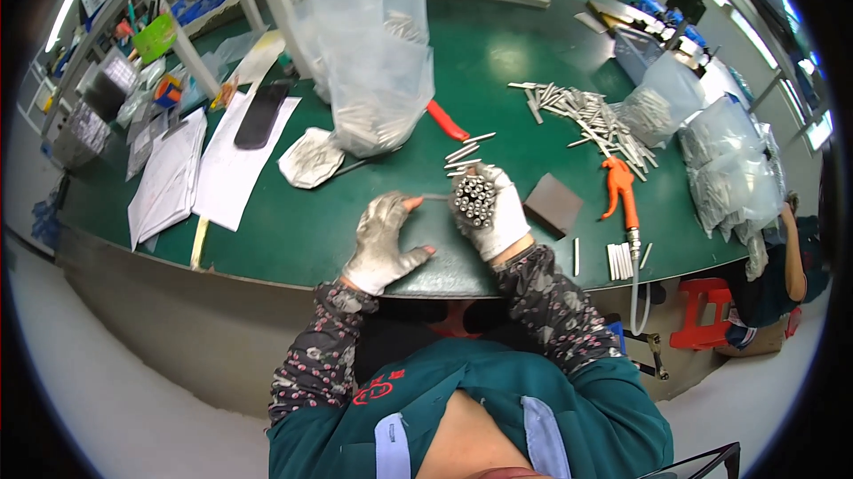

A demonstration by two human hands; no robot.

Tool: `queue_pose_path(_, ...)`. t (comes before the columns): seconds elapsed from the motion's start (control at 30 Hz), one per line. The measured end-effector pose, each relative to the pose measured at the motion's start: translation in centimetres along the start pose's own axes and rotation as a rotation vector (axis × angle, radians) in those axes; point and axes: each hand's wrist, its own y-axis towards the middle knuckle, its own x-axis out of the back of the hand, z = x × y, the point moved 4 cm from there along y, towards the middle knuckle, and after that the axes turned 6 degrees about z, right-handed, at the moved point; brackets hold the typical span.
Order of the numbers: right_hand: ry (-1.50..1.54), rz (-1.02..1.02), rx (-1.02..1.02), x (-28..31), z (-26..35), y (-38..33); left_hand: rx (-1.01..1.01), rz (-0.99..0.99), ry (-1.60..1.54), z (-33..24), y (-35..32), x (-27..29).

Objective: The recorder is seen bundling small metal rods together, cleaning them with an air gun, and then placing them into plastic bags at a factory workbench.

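My right hand (507, 215), in a whitish glove, is closed round a bundle of metal pins (474, 202), whose round ends face up. My left hand (380, 246), in a worn grey-white glove with bare fingertips, hovers left of the bundle with thumb and fingers apart. A thin grey rod (434, 197) shows between its index fingertip and the bundle; whether the fingertip touches it I cannot tell. Just beyond my right hand lie several loose pins (462, 153). A dark brown block (553, 204) sits to the right of that hand.
An orange air gun (619, 190) with a hose lies at the right, near a pin pile (586, 115) and filled plastic bags (733, 168). Ahead stand bags of pins (378, 79) and a red-handled tool (447, 121). Papers (233, 172) and a phone (261, 115) are left.
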Motion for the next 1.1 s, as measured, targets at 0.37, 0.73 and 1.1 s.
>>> queue_pose_path(0.37,0.103,-0.005,-0.021,3.1,0.3,1.8,0.04,0.024,-0.038,-0.8,0.3,0.1)
queue_pose_path(0.73,-0.649,0.007,0.286,-1.4,2.8,-2.2,0.038,-0.06,0.003,-0.1,0.3,0.2)
queue_pose_path(1.1,-1.64,0.166,0.869,-1.1,1.5,-3.0,-0.245,-0.479,0.284,-2.3,3.7,10.5)
